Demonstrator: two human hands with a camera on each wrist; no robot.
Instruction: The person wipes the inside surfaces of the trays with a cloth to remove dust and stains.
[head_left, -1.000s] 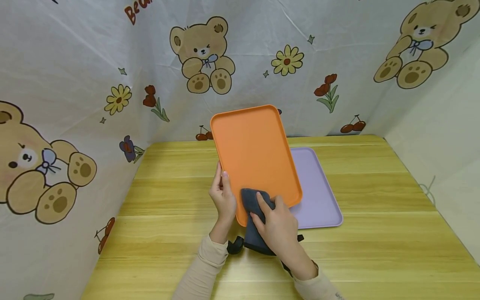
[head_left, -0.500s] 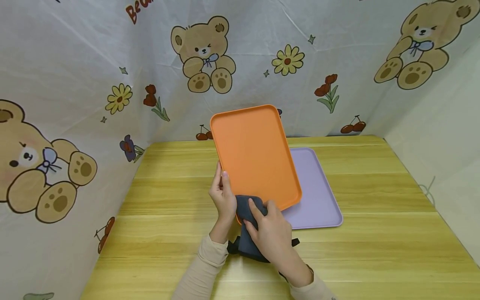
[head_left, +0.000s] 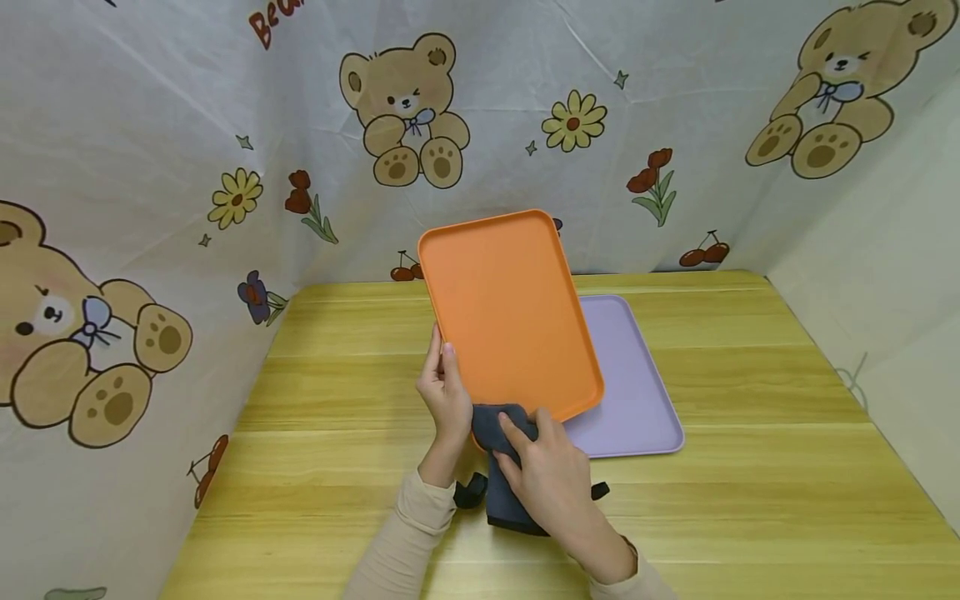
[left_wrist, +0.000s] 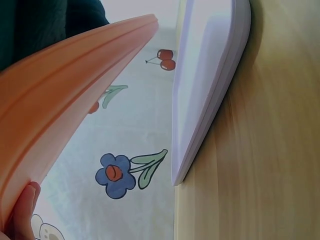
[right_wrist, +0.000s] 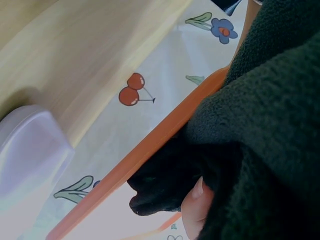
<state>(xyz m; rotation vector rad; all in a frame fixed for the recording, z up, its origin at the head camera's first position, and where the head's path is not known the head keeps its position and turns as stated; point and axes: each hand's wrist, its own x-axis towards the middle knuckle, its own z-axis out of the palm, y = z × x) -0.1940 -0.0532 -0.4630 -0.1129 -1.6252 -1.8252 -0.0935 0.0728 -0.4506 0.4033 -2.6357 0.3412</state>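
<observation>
An orange tray is held up at a tilt above the table, its inner face toward the head camera. My left hand grips its left edge, thumb on the front side and fingers behind. With my right hand I hold a folded dark grey cloth against the tray's lower left corner; the cloth's lower part hangs below the tray. In the right wrist view the cloth fills much of the picture and a thumb pinches it. Behind the orange tray, a lilac tray lies on the table, partly covered from view.
The wooden table spreads out on both sides. A white curtain printed with bears and flowers stands behind and to the left. At the right rises a plain pale wall with a thin cord near the table edge.
My right hand has moved the cloth down and slightly left over the tray's face to its lower left corner. The left hand and both trays stay almost in place.
</observation>
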